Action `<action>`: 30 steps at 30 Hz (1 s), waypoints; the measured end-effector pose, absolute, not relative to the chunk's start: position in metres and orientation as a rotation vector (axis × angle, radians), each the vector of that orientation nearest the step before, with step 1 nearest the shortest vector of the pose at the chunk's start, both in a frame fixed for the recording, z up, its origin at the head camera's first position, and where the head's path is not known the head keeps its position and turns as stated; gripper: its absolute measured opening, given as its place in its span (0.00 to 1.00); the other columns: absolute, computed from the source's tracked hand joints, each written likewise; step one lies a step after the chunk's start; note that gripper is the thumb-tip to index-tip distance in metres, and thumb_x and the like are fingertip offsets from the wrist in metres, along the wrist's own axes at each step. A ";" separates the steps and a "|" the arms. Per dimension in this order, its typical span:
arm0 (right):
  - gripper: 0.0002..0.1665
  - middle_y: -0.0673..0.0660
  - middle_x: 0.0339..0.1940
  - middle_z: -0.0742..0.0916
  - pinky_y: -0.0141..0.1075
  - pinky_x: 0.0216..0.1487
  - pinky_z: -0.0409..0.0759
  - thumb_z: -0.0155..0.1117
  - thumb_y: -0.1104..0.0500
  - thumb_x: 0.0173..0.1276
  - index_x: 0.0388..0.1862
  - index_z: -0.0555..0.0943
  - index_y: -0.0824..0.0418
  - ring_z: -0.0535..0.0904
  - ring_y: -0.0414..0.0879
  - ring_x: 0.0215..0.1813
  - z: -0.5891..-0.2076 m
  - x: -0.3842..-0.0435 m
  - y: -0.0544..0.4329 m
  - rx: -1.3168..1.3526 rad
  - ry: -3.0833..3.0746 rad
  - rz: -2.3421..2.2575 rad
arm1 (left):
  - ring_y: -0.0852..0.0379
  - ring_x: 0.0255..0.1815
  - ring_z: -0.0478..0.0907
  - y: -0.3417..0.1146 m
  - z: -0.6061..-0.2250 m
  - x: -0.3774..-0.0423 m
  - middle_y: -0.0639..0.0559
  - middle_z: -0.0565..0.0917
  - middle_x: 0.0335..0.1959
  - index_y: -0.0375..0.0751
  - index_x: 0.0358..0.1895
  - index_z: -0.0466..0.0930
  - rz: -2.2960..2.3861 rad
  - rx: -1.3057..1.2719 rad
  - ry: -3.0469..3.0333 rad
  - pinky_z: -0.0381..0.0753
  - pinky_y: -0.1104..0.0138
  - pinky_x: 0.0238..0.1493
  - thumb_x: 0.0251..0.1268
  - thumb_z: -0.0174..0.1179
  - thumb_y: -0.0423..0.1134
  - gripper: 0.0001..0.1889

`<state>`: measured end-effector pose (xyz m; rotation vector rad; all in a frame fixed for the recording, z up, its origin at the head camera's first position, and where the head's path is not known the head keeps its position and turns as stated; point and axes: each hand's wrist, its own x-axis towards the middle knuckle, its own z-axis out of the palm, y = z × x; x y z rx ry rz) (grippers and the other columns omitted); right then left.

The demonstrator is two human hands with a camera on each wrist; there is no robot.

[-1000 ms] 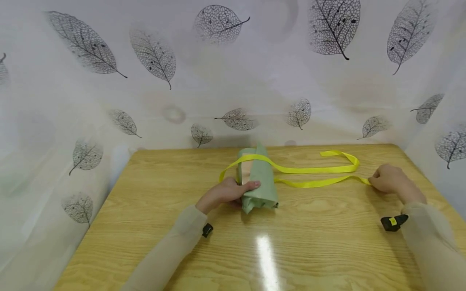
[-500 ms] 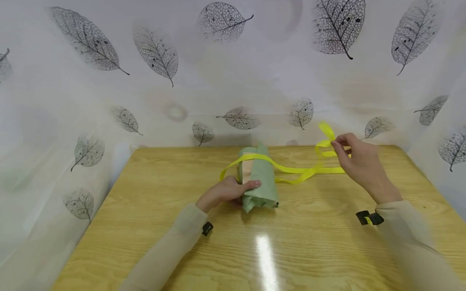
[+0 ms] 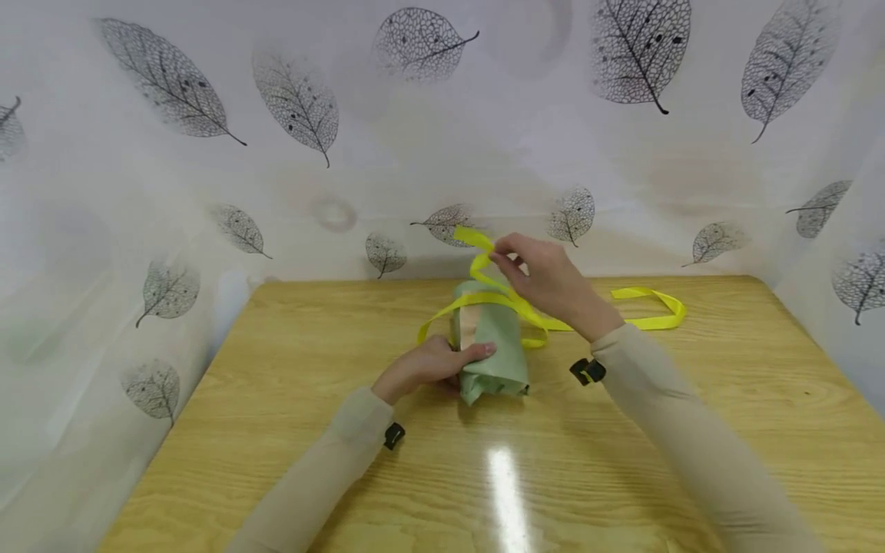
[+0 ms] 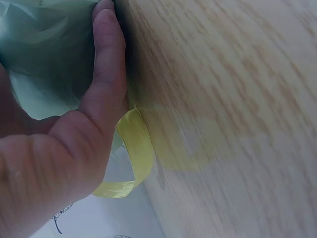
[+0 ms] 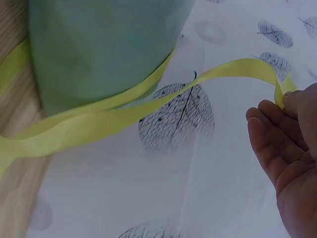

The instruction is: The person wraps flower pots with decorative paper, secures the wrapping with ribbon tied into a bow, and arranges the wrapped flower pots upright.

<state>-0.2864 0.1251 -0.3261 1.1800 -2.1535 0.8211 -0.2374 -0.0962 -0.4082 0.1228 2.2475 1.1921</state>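
Observation:
A green paper-wrapped bundle [image 3: 499, 349] with a pale strip along its side lies on the table. My left hand [image 3: 432, 361] grips its near end, thumb on top and a finger beneath, as the left wrist view shows. Yellow ribbon [image 3: 484, 298] runs over the bundle's far part and loops out at its left, touching the table in the left wrist view [image 4: 138, 148]. Above the bundle's far end, my right hand [image 3: 549, 280] pinches one ribbon end between thumb and index finger; a short tail sticks out past the fingertips. The other ribbon end lies on the table at the right.
The wooden table [image 3: 622, 461] reaches back to a white curtain [image 3: 387, 169] printed with grey leaf skeletons, which also hangs at both sides. Dark camera mounts show at the left wrist [image 3: 394, 436] and right wrist [image 3: 588, 372].
My right hand has lifted its ribbon end off the table at the right and carried it left, to above the bundle's far end. The left hand and bundle have stayed in place.

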 end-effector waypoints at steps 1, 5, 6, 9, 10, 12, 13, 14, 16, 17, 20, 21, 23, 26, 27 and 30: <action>0.04 0.59 0.38 0.89 0.37 0.40 0.87 0.66 0.69 0.71 0.44 0.82 0.67 0.89 0.49 0.38 -0.322 -0.287 0.115 1.213 -2.159 0.830 | 0.57 0.39 0.85 -0.097 -0.408 -0.237 0.47 0.88 0.40 0.40 0.45 0.83 1.192 0.126 2.246 0.84 0.65 0.42 0.62 0.57 0.75 0.37; 0.05 0.59 0.39 0.88 0.37 0.40 0.84 0.62 0.67 0.75 0.45 0.82 0.67 0.85 0.47 0.37 -0.305 -0.292 0.079 1.313 -2.151 0.806 | 0.58 0.42 0.83 -0.097 -0.408 -0.237 0.49 0.88 0.41 0.42 0.43 0.83 1.193 0.129 2.245 0.80 0.66 0.45 0.60 0.57 0.77 0.37; 0.05 0.59 0.39 0.88 0.37 0.40 0.83 0.62 0.66 0.75 0.46 0.81 0.66 0.85 0.47 0.36 -0.302 -0.293 0.071 1.331 -2.142 0.792 | 0.58 0.42 0.83 -0.097 -0.409 -0.237 0.49 0.88 0.40 0.43 0.43 0.83 1.199 0.132 2.243 0.80 0.66 0.46 0.60 0.57 0.77 0.37; 0.05 0.59 0.40 0.88 0.38 0.39 0.82 0.61 0.65 0.76 0.46 0.81 0.66 0.84 0.47 0.36 -0.292 -0.298 0.049 1.363 -2.135 0.759 | 0.59 0.42 0.85 -0.097 -0.410 -0.237 0.50 0.89 0.38 0.44 0.40 0.84 1.209 0.134 2.236 0.80 0.67 0.46 0.58 0.58 0.78 0.36; 0.05 0.58 0.40 0.89 0.38 0.39 0.82 0.61 0.65 0.76 0.46 0.81 0.66 0.85 0.47 0.37 -0.289 -0.300 0.041 1.370 -2.143 0.751 | 0.59 0.41 0.85 -0.098 -0.409 -0.237 0.51 0.89 0.37 0.44 0.39 0.85 1.207 0.138 2.241 0.81 0.67 0.46 0.58 0.58 0.78 0.36; 0.06 0.58 0.42 0.89 0.38 0.41 0.83 0.60 0.63 0.78 0.47 0.80 0.66 0.86 0.47 0.39 -0.284 -0.303 0.028 1.390 -2.173 0.736 | 0.59 0.40 0.86 -0.099 -0.409 -0.238 0.51 0.90 0.36 0.44 0.38 0.85 1.204 0.138 2.242 0.82 0.67 0.46 0.58 0.58 0.78 0.36; 0.07 0.58 0.42 0.89 0.38 0.42 0.83 0.59 0.63 0.78 0.47 0.80 0.65 0.86 0.46 0.39 -0.283 -0.304 0.021 1.402 -2.195 0.736 | 0.59 0.40 0.87 -0.099 -0.409 -0.238 0.51 0.90 0.36 0.44 0.38 0.85 1.198 0.134 2.242 0.82 0.66 0.47 0.57 0.58 0.78 0.37; 0.07 0.57 0.42 0.89 0.37 0.42 0.82 0.58 0.63 0.79 0.47 0.80 0.65 0.85 0.46 0.38 -0.281 -0.306 0.015 1.414 -2.217 0.737 | 0.59 0.39 0.87 -0.099 -0.409 -0.238 0.51 0.90 0.35 0.44 0.38 0.85 1.190 0.134 2.246 0.83 0.65 0.47 0.57 0.58 0.79 0.37; 0.07 0.57 0.40 0.88 0.37 0.42 0.80 0.56 0.62 0.80 0.47 0.80 0.65 0.82 0.46 0.36 -0.281 -0.308 0.002 1.442 -2.258 0.740 | 0.59 0.39 0.87 -0.100 -0.409 -0.238 0.51 0.90 0.35 0.43 0.38 0.86 1.170 0.135 2.255 0.83 0.64 0.49 0.58 0.57 0.79 0.38; 0.07 0.57 0.39 0.88 0.36 0.41 0.78 0.56 0.62 0.80 0.46 0.80 0.65 0.80 0.45 0.34 -0.281 -0.309 -0.003 1.457 -2.278 0.745 | 0.58 0.39 0.88 -0.100 -0.409 -0.238 0.50 0.90 0.35 0.43 0.39 0.86 1.172 0.132 2.247 0.83 0.63 0.50 0.58 0.57 0.79 0.38; 0.07 0.56 0.37 0.87 0.35 0.39 0.74 0.55 0.61 0.81 0.44 0.79 0.63 0.76 0.45 0.31 -0.285 -0.312 -0.018 1.500 -2.332 0.725 | 0.57 0.38 0.89 -0.100 -0.410 -0.238 0.50 0.90 0.37 0.41 0.42 0.85 1.175 0.130 2.234 0.84 0.62 0.53 0.59 0.58 0.77 0.38; 0.08 0.55 0.38 0.87 0.35 0.39 0.74 0.55 0.60 0.81 0.44 0.79 0.62 0.76 0.44 0.31 -0.287 -0.312 -0.022 1.514 -2.349 0.712 | 0.57 0.37 0.89 -0.099 -0.410 -0.238 0.49 0.90 0.37 0.40 0.43 0.85 1.179 0.132 2.230 0.84 0.62 0.54 0.60 0.59 0.76 0.37; 0.08 0.54 0.39 0.88 0.34 0.39 0.75 0.55 0.60 0.81 0.45 0.81 0.62 0.77 0.43 0.32 -0.289 -0.312 -0.027 1.544 -2.366 0.691 | 0.55 0.36 0.90 -0.099 -0.410 -0.237 0.49 0.90 0.37 0.39 0.45 0.84 1.203 0.130 2.213 0.85 0.61 0.53 0.61 0.61 0.73 0.36; 0.10 0.53 0.42 0.90 0.34 0.42 0.79 0.55 0.61 0.81 0.49 0.84 0.60 0.82 0.43 0.35 -0.290 -0.311 -0.028 1.552 -2.384 0.656 | 0.56 0.35 0.89 -0.100 -0.410 -0.238 0.47 0.90 0.34 0.38 0.43 0.86 1.202 0.158 2.232 0.86 0.63 0.48 0.62 0.61 0.72 0.35; 0.11 0.54 0.42 0.90 0.35 0.44 0.80 0.55 0.61 0.81 0.50 0.84 0.60 0.82 0.43 0.36 -0.289 -0.310 -0.026 1.551 -2.397 0.656 | 0.56 0.35 0.89 -0.100 -0.410 -0.238 0.47 0.90 0.33 0.38 0.41 0.86 1.195 0.168 2.246 0.85 0.64 0.46 0.63 0.60 0.72 0.35; 0.10 0.54 0.43 0.90 0.38 0.49 0.81 0.55 0.62 0.80 0.49 0.85 0.60 0.83 0.45 0.39 -0.284 -0.309 -0.014 1.519 -2.448 0.645 | 0.58 0.37 0.86 -0.102 -0.410 -0.239 0.46 0.89 0.31 0.40 0.39 0.85 1.171 0.198 2.290 0.82 0.66 0.43 0.63 0.58 0.74 0.35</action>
